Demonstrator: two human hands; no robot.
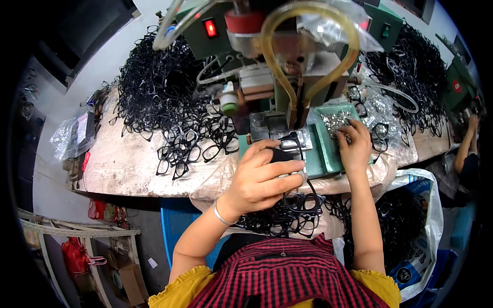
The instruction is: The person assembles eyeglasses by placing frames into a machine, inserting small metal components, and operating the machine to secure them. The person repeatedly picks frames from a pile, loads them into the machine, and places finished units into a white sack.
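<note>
My left hand (262,179) wraps its fingers round a black eyeglass frame (295,136), part of which lies over the metal plate of the bench machine. Just above that plate stand the machine's two upright prongs (296,115). My right hand (355,146) dips its curled fingertips into a green tray (323,146), where small shiny metal parts (335,120) lie heaped. Whatever those fingertips pinch is too small to make out. More black eyeglass frames (277,215) lie below my left hand, close to my lap.
Large heaps of black eyeglass frames (154,77) stand left and right of the machine. A yellow tube (267,38) loops over its front, near a lit red switch (210,27). A white sack (434,205) holds frames at lower right. Another person's arm (465,143) shows at far right.
</note>
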